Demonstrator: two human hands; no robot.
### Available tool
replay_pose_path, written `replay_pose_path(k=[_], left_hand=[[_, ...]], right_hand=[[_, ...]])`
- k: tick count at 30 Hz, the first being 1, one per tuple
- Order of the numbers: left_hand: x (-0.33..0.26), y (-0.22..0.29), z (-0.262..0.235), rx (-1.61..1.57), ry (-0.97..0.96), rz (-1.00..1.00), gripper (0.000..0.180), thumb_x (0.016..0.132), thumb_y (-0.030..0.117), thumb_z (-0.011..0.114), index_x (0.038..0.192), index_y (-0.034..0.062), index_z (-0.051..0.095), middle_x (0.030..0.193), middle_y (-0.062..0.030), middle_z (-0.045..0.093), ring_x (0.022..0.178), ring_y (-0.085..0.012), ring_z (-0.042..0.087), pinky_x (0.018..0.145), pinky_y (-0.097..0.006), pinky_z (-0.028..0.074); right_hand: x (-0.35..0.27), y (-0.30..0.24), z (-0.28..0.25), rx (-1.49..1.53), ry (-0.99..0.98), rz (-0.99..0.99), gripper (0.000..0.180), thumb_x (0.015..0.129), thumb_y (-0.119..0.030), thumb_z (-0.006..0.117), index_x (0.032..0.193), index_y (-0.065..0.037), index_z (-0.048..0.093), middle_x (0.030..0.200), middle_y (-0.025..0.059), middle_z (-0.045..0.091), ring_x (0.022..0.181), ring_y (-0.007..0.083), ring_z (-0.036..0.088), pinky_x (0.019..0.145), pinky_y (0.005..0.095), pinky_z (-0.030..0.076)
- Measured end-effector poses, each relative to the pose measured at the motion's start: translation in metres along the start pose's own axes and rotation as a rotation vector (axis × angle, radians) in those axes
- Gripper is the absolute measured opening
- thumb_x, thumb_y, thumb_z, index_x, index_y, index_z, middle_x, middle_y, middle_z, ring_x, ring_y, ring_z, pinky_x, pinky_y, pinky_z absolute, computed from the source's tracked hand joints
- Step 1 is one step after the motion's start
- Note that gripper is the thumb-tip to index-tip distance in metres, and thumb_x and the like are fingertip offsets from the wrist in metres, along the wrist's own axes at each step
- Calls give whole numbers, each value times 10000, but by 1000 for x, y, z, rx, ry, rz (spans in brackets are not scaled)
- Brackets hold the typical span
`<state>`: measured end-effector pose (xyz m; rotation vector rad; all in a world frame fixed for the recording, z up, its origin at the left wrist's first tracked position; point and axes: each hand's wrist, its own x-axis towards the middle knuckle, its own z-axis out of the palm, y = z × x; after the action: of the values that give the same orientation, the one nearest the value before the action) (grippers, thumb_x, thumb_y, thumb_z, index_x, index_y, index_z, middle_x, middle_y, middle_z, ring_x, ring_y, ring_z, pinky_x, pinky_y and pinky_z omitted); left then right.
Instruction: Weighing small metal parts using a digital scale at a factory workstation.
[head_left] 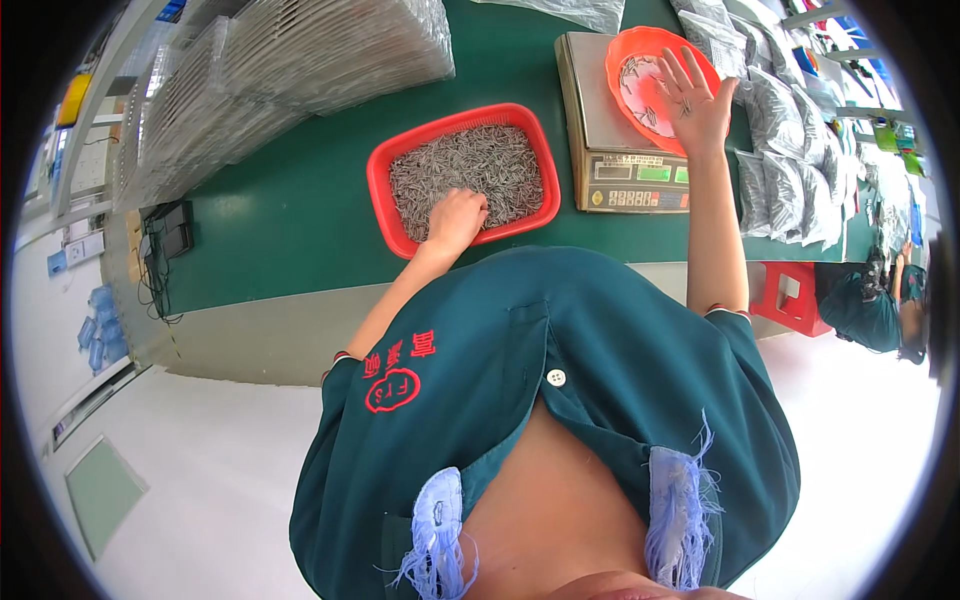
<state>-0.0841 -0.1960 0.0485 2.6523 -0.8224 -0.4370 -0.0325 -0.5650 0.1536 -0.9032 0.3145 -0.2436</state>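
Observation:
A red rectangular tray (385, 170) on the green bench holds a heap of small grey metal pins (480, 165). My left hand (455, 218) rests in the near part of that heap with its fingers curled into the pins. To the right, an orange oval dish (625, 50) with a few pins in it sits on a grey weighing scale (600, 120). My right hand (692, 98) is spread flat and open, palm up, over the dish's near right rim, with a few pins stuck to the palm.
Stacks of clear plastic trays in wrap (290, 70) fill the bench's back left. Filled clear bags of grey parts (790, 170) lie right of the scale. A red stool (795, 295) and another person in green (880, 305) are at the right. Black cables (165, 235) hang at the bench's left end.

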Motion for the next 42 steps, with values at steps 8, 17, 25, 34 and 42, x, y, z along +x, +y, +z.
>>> replay_pose_path(k=[8,17,25,34,42], left_hand=[[8,0,-30,-232,162,-171,135,821,205,600,864,83,641,866,-71,636,794,-239,600,689,-371,487],[17,57,-94,-519,372,61,157,827,161,601,942,93,683,912,-76,653,842,-245,600,740,-360,483],[11,58,-106,-484,438,36,182,839,159,597,983,99,691,896,-76,675,835,-245,619,732,-344,494],[18,51,-105,-524,643,62,177,857,163,608,1003,87,673,925,-95,664,770,-231,639,684,-330,505],[14,24,-60,-393,423,-111,140,851,176,623,950,88,668,879,-70,641,721,-221,625,656,-307,493]], right_hand=[[-7,20,32,-487,-85,-145,784,935,-619,141,1399,-15,328,1446,115,359,1369,254,260,1113,404,178],[-82,142,103,625,-316,852,720,954,-561,189,1407,-10,286,1434,166,342,1311,292,353,1091,431,287],[-85,155,96,1118,-520,839,677,970,-522,173,1406,-18,295,1448,128,337,1338,253,324,924,318,458],[-84,138,100,949,-426,775,721,958,-547,185,1403,13,273,1465,165,283,1355,273,283,1067,403,337],[-75,108,90,909,-360,629,781,928,-607,212,1399,12,279,1470,187,265,1373,298,242,1117,440,241]])
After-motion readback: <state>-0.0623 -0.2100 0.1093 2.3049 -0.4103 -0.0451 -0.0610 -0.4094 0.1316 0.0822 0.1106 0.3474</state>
